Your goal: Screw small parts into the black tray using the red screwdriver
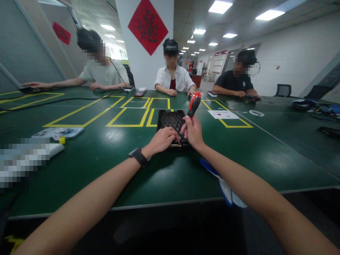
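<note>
Bare forearms point(102, 187) reach over the near edge of the green tabletop point(132, 193), watch point(139, 157) on left wrist. Right hand point(194, 132) pinching a red-and-black screwdriver point(195, 102), handle up, leaning right, shaft down at near end of black tray point(170, 119). Left hand point(165, 138) curled on same end; can't tell if its fingers pinch anything. Tray sits on tabletop, ahead of camera. Blue-and-white item point(225, 186) partly under right forearm.

We count one red-and-black-handled screwdriver point(195, 103), one black rectangular tray point(170, 121), our own two bare hands point(164, 138) point(195, 132), one black-strapped wristwatch point(139, 157) and three co-workers point(106, 76) point(175, 78) point(233, 82).
</note>
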Demonstrator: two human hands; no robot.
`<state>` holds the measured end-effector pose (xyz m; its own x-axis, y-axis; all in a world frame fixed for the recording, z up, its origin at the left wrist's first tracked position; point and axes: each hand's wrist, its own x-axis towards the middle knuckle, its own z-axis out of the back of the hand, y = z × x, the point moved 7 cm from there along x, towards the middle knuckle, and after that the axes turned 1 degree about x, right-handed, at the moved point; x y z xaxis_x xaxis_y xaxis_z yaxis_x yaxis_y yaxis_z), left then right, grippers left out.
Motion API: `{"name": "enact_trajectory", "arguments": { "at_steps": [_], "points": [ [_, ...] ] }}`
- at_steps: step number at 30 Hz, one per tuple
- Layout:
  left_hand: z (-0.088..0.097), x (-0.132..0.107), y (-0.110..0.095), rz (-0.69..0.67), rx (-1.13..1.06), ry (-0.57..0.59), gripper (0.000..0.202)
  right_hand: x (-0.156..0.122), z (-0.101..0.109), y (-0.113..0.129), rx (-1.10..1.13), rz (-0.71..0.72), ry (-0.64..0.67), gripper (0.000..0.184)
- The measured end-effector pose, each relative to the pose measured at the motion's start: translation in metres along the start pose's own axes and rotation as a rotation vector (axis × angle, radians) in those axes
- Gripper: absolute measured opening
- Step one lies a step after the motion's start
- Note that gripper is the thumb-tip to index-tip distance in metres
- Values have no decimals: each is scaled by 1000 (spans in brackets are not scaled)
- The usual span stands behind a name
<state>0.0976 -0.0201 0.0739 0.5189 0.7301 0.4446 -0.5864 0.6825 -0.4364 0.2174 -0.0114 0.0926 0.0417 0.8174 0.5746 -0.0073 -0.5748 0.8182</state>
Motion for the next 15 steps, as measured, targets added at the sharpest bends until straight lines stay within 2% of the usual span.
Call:
{"name": "enact_trajectory", "arguments": {
  "at_steps": [8, 15],
  "points": [
    [-1, -2, -6, -72, 32, 8, 34, 0, 3, 1, -9, 3, -18, 36],
    [2, -2, -5, -37, 87, 5, 34, 4, 10, -2, 26, -1, -105, 36]
  ]
}}
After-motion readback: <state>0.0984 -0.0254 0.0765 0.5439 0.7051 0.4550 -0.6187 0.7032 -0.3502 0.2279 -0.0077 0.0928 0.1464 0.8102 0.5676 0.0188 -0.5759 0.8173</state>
